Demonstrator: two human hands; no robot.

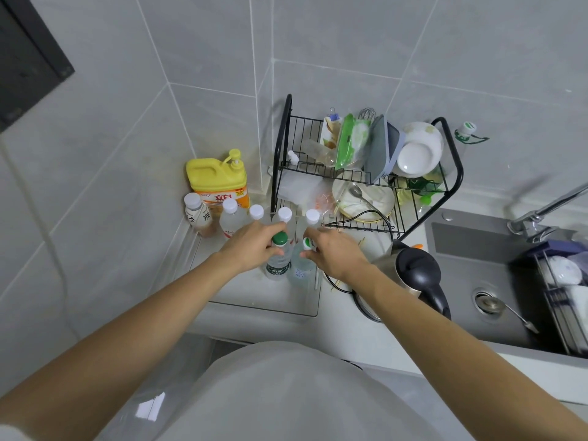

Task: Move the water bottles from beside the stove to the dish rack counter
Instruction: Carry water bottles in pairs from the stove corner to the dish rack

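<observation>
Standing upright on the counter (pixel 241 291) before the dish rack (pixel 359 173), two bottles are held at the neck: left hand (pixel 251 246) grasps the green-capped bottle (pixel 279 254), right hand (pixel 334 253) pinches the clear bottle (pixel 301 265). Behind them, a row of white-capped bottles (pixel 270 218) lines the far edge.

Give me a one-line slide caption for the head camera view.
Left hand grips a green-capped clear plastic bottle, right hand a white-capped one, before the black wire dish rack.
</observation>
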